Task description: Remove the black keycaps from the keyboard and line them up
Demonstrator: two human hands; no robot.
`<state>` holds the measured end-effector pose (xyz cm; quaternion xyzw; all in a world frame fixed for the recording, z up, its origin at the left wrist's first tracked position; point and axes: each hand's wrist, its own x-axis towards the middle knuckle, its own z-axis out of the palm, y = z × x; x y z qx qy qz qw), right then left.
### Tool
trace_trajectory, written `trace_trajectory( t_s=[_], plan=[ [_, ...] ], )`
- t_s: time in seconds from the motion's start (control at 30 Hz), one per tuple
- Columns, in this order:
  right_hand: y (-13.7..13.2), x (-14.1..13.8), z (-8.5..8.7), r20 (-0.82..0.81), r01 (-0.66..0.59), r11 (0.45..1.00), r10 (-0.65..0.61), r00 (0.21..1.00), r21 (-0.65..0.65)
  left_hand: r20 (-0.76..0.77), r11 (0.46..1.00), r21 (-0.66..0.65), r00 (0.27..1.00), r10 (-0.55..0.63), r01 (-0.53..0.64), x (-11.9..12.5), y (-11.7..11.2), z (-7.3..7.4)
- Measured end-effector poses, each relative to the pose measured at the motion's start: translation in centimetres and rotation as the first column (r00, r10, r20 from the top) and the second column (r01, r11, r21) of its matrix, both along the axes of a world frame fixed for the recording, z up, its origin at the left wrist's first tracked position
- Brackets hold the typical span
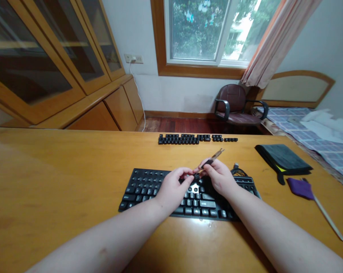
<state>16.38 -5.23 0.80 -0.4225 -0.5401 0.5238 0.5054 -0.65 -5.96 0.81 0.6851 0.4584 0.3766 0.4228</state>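
**Light, stiff keyboard [194, 201] and tiny keycaps [178, 140] that needed a fingertip hold**

The keyboard lay mid-bench [74, 170], well in from the far edge, along which the loose keycaps stood in a broken line. It was probably light and rigid, apt to slide on the smooth top, and best steadied by its frame at the ends. The keycaps looked hard and slick, easy to drop, so a pinch on two opposite sides seemed right; the stems beneath were likely fragile.

The right hand [220, 178] pinched a slim tool [216, 155], its forked end pointing up and away. The left hand [174, 189] had thumb and forefinger drawn together over the keyboard; whether they gripped anything could not be told.

The keyboard was black with pale legends, its upper left rows apparently bare to small grey stems.
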Motion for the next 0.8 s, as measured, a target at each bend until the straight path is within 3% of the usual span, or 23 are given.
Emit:
trace_trajectory(
  t_s=[0.17,0.37,0.5,0.8],
  plan=[
    [0.0,-0.3,0.1,0.034,0.055,0.997,-0.053,0.998,-0.061,-0.024,1.000,-0.013,0.999,-0.021,0.021,0.1,0.0,-0.2],
    [-0.3,-0.3,-0.2,0.062,-0.025,0.999,0.027,0.998,-0.024,0.007,1.000,-0.022,1.000,0.018,-0.018,0.2,0.2,-0.8],
    [-0.4,-0.7,0.3,-0.012,0.047,0.991,-0.049,0.999,-0.126,0.046,0.999,0.038,0.998,0.036,-0.038,0.3,0.2,-1.5],
    [0.0,-0.7,0.7,-0.046,0.100,0.966,-0.114,0.992,-0.237,-0.041,0.967,0.222,0.992,-0.119,0.126,-0.1,0.0,-0.8]
  ],
)
